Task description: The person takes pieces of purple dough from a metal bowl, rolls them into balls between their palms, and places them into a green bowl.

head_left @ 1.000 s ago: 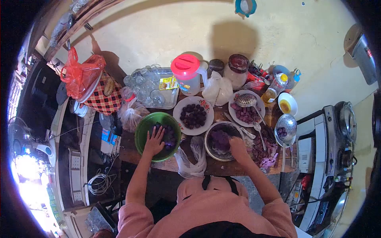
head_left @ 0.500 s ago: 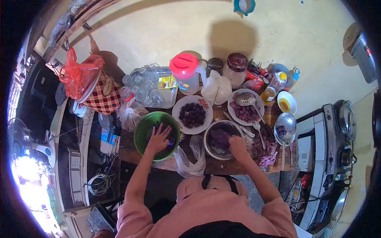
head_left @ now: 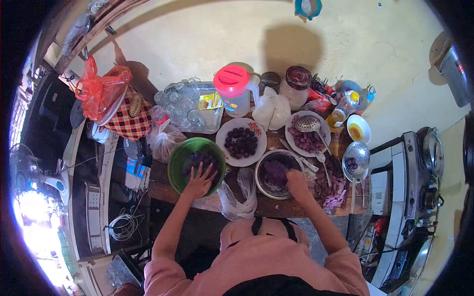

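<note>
My left hand (head_left: 199, 185) is spread, fingers apart, over the near right part of a green bowl (head_left: 174, 172) with purple balls (head_left: 202, 160) in it. At the right rim of a metal bowl (head_left: 258, 183) is my right hand (head_left: 296, 182), its fingers curled in; whether they hold anything is hidden. A lump of purple dough (head_left: 275, 172) lies in that metal bowl. Dark purple balls (head_left: 240, 143) fill the middle of a flowered plate (head_left: 226, 129) behind the two bowls.
A plate (head_left: 292, 118) with purple chunks and a skimmer (head_left: 307, 124) stands behind right, near a spoon (head_left: 323, 165) and purple peelings (head_left: 335, 200). At the back are a pink-lidded jug (head_left: 236, 98), a glass tray (head_left: 212, 129) and jars. A plastic bag (head_left: 239, 200) lies at the front edge.
My left hand has shifted slightly right and toward me in the green bowl, showing more of the purple balls. My right hand has barely moved.
</note>
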{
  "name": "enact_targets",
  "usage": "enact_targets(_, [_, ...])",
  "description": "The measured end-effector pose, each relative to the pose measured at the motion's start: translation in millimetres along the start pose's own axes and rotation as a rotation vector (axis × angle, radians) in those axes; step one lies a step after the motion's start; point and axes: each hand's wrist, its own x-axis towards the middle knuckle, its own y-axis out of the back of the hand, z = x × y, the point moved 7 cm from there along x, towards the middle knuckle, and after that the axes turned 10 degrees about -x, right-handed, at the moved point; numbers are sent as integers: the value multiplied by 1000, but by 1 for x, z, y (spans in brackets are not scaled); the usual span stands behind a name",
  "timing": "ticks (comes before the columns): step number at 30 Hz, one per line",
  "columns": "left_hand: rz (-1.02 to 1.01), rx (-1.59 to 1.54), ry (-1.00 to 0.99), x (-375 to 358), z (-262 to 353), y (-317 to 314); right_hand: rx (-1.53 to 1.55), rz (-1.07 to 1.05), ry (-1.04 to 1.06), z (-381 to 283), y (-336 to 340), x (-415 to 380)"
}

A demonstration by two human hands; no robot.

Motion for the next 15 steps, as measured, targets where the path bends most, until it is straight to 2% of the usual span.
enact_targets(3, [-3,-48,33,-7,-3,-4,29,91,46,0,0,-2])
enact_targets(7, [-6,-69,92,-13,-12,-7,49,35,15,0,2,-1])
enact_targets(10, [-117,34,125,-16,-13,-16,26,39,32,0,1,-1])
enact_targets(15, [-56,29,139,-18,-16,-9,10,-27,-24,-1,8,2])
